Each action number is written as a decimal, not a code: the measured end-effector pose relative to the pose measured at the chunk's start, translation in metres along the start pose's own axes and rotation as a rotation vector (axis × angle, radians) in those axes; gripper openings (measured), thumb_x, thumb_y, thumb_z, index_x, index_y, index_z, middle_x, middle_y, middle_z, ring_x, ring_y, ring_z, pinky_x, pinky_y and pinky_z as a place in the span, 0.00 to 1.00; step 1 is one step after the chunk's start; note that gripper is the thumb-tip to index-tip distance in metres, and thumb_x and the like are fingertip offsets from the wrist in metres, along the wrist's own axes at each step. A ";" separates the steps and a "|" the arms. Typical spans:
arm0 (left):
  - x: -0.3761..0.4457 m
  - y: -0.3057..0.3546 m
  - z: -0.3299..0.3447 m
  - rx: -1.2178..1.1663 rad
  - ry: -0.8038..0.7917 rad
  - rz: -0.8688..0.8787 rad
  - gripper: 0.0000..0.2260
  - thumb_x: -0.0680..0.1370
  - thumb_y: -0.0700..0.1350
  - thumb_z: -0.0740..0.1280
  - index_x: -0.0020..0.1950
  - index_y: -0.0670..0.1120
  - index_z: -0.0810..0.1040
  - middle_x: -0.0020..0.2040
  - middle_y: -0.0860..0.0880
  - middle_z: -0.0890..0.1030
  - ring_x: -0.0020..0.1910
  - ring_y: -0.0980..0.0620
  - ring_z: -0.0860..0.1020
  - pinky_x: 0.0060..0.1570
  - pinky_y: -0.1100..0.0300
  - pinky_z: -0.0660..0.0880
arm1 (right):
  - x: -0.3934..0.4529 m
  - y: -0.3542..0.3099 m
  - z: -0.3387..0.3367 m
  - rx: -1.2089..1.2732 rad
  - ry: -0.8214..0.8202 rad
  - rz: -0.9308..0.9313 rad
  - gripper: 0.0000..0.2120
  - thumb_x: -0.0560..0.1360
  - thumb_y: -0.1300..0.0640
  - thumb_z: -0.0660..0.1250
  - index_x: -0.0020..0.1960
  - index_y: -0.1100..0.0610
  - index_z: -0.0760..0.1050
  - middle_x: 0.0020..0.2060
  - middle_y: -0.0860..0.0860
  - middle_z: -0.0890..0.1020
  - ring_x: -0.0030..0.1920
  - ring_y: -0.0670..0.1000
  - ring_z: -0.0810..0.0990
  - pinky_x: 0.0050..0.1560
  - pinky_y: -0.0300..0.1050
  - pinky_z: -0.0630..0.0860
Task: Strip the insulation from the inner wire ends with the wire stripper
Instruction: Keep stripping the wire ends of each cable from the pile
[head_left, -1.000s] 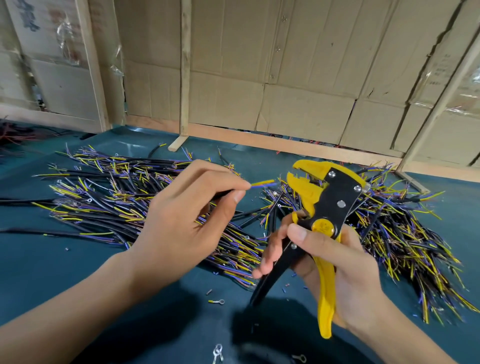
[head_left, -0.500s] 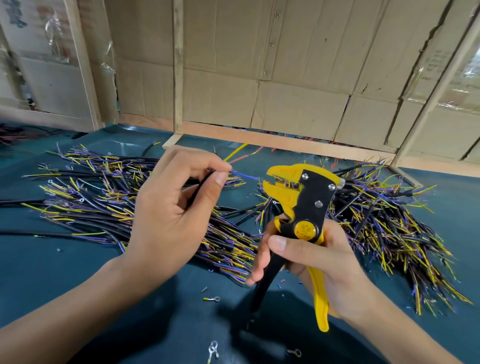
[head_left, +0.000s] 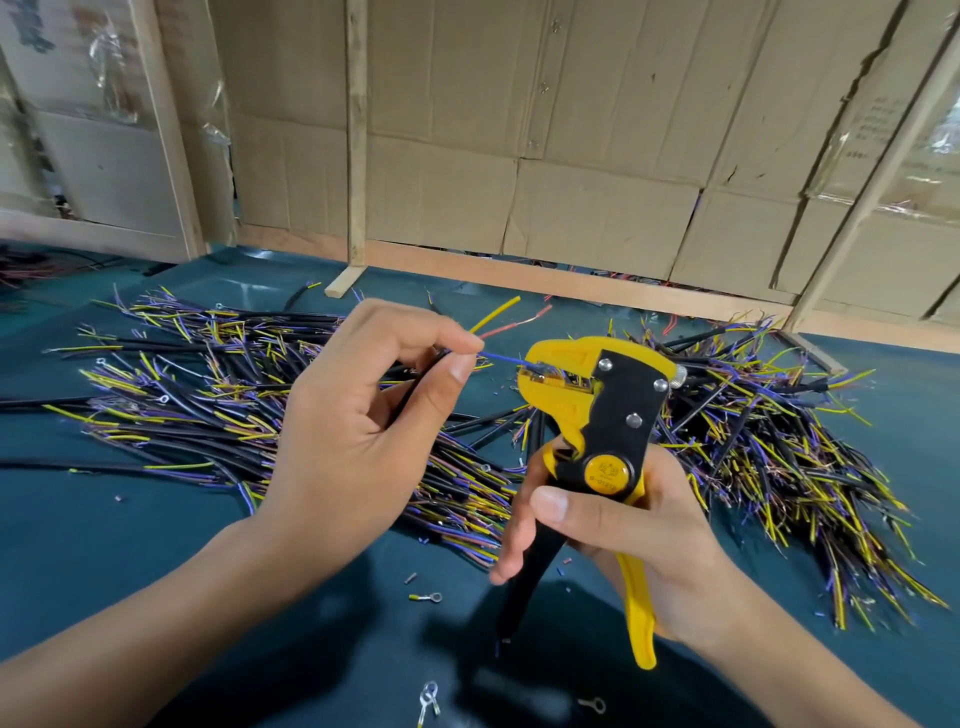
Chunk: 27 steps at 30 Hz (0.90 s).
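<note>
Since a moment ago, the blue inner wire (head_left: 503, 357) has come to the wire stripper (head_left: 597, 410) and its tip now sits in the yellow head's toothed mouth. The left hand (head_left: 358, 441) pinches the black cable beside the stripper, yellow and red cores splaying above. The right hand (head_left: 639, 535) grips the stripper's black and yellow handles. Behind the stripper, cut cables (head_left: 208, 395) heap on the teal surface (head_left: 104, 561).

A dark teal table (head_left: 93, 545) carried two heaps of cut cables (head_left: 197, 410), scattered ring terminals (head_left: 427, 597) and insulation scraps (head_left: 410, 578).
</note>
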<state>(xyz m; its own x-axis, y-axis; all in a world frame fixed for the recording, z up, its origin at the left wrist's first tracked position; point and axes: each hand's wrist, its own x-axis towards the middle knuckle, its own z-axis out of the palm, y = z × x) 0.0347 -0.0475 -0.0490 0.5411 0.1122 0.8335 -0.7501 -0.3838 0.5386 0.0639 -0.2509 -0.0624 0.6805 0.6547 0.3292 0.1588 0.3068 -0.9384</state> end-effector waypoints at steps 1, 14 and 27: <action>0.000 0.000 0.000 -0.003 -0.001 0.000 0.08 0.81 0.39 0.67 0.54 0.53 0.78 0.47 0.47 0.76 0.45 0.45 0.76 0.43 0.65 0.71 | 0.000 0.001 0.000 0.017 0.000 -0.001 0.11 0.76 0.58 0.73 0.46 0.66 0.77 0.37 0.63 0.81 0.37 0.66 0.82 0.42 0.70 0.78; -0.002 0.000 0.002 0.006 -0.030 0.016 0.07 0.81 0.39 0.67 0.54 0.51 0.78 0.48 0.46 0.77 0.45 0.44 0.76 0.43 0.63 0.71 | -0.002 0.009 -0.005 0.039 -0.027 -0.026 0.12 0.77 0.58 0.72 0.48 0.68 0.75 0.38 0.63 0.81 0.38 0.68 0.82 0.37 0.81 0.70; -0.005 -0.002 0.004 -0.042 -0.043 -0.016 0.07 0.79 0.43 0.69 0.54 0.53 0.78 0.45 0.49 0.78 0.45 0.45 0.78 0.43 0.51 0.77 | -0.003 -0.008 0.016 0.056 0.146 0.001 0.14 0.68 0.53 0.76 0.33 0.61 0.77 0.24 0.59 0.75 0.24 0.60 0.76 0.31 0.55 0.77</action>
<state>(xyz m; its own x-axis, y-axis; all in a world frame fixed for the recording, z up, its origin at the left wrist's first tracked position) 0.0347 -0.0515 -0.0549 0.5682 0.0780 0.8192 -0.7563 -0.3429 0.5572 0.0490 -0.2444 -0.0547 0.7779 0.5488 0.3060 0.1206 0.3475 -0.9299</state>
